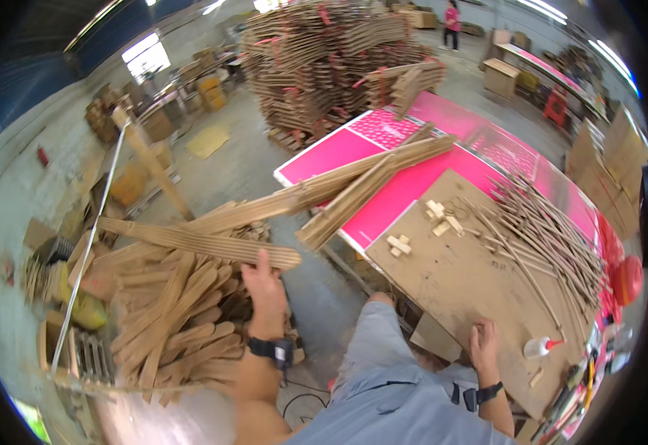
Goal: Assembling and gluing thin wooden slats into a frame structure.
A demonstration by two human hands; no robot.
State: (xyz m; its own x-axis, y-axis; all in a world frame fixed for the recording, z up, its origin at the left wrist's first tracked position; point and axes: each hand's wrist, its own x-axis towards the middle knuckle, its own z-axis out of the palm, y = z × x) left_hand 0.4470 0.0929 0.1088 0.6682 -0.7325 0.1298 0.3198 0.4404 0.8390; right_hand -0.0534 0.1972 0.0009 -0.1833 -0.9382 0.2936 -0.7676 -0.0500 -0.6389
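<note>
My left hand (266, 291) is at the near end of a long flat wooden slat stack (201, 242), with a finger laid over its face and the rest around its lower edge. Below that stack lies a heap of round-ended wooden slats (183, 304). My right hand (484, 347) rests on the near edge of the brown work board (442, 289), fingers loosely bent and nothing visible in them. To its right on the board stands a small white glue bottle (537, 347) with a red tip.
Longer slat bundles (368, 182) lie across the pink-topped table (353, 152). Small pale wood blocks (399, 245) and many thin wooden rods (550, 230) are on the board. An upright wooden post (153, 163) is at left. Tall slat stacks (301, 74) stand behind; a person (451, 26) is far off.
</note>
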